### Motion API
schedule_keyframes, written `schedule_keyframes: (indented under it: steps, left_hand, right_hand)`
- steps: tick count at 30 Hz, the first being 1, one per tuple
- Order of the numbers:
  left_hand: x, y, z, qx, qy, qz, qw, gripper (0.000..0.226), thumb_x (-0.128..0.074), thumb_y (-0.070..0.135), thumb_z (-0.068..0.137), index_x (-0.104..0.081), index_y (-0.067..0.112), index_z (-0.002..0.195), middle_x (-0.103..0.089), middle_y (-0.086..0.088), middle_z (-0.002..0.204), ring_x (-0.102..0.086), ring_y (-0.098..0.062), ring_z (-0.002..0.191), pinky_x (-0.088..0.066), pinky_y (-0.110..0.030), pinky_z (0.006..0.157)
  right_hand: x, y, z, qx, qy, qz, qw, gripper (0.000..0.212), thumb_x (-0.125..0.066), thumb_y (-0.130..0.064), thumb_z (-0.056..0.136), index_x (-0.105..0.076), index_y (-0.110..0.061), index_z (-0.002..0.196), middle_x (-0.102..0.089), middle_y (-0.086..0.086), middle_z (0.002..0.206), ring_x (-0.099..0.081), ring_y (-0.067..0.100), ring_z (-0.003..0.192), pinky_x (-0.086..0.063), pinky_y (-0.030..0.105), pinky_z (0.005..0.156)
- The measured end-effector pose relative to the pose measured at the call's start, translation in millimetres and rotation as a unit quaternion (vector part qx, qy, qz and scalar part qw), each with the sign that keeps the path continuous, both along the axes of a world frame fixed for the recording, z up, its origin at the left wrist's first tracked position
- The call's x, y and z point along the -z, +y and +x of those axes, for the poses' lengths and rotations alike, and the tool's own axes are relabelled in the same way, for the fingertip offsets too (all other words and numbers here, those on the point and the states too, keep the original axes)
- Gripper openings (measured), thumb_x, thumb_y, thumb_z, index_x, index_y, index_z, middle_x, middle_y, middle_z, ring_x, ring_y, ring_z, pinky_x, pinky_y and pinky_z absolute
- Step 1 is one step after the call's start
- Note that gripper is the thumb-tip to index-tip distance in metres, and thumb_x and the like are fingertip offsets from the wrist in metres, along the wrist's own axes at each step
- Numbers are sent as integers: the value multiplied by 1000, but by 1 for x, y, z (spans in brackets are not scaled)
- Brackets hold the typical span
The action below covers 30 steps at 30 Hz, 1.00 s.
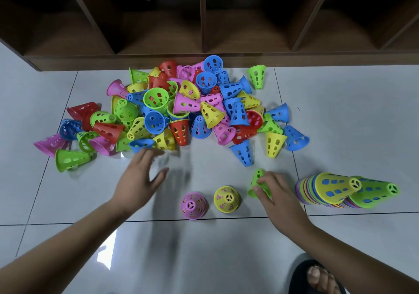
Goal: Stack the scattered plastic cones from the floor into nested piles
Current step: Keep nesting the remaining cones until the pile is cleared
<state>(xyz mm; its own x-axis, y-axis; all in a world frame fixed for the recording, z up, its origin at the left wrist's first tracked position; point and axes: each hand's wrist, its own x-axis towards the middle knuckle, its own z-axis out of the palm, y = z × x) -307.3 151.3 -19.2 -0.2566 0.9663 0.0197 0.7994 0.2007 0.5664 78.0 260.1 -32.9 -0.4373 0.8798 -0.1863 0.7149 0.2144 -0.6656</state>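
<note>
Bright holey cones lay in a jumbled heap. In front of it stood a pink cone, a yellow cone and a tilted green cone. Front-right of the heap, a nested pile lay sideways.

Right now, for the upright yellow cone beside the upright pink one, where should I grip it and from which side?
Take the yellow cone from straight above, pinching its narrow top. It stands rim-down on the floor, small end up, apart from the pink cone, so nothing blocks the sides. The left hand is free; the right hand holds a green cone.
</note>
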Motion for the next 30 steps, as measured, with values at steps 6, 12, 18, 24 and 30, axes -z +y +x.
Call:
schedule_keyframes:
  steps: [6,12,18,24,30]
  left_hand:
    - [-1,8,-41,-46,118,30,992,51,-82,14,89,-62,13,136,-59,-7,139,-53,-36,124,-44,-46,101]
    - [15,3,-55,-64,139,-44,987,51,-82,17,89,-63,20,135,-73,-9,121,-59,-38,105,-49,-48,83]
    - [16,-7,-30,-128,1,-84,988,39,-78,25,95,-63,26,131,-78,3,99,-73,-25,87,-51,-36,71]
    - [20,-16,-17,-62,48,-80,994,71,-91,30,81,-55,29,142,-56,2,117,-67,-25,93,-58,-41,73]
    - [33,-11,-21,14,198,-98,975,60,-94,29,65,-67,24,117,-56,-4,127,-55,-36,113,-44,-47,82]
  right_hand:
    - [-2,-7,4,-1,-3,-29,1000,16,-70,-34,101,-54,-28,100,-45,-21,111,-54,2,104,-43,22,79]
    - [-7,-4,-4,65,-36,-146,986,57,-81,-28,87,-45,-34,130,-50,-8,124,-61,14,106,-48,31,82]
    - [-6,0,-2,37,-144,-177,973,73,-72,-36,87,-36,-33,151,-48,-5,131,-60,20,102,-54,40,86]
    - [-6,5,1,50,-144,-173,973,47,-77,-34,83,-60,-30,126,-58,-4,120,-62,17,102,-55,40,86]
    - [-15,8,-6,59,-95,-128,985,29,-81,-30,83,-66,-30,108,-54,-8,102,-61,8,90,-49,25,72]
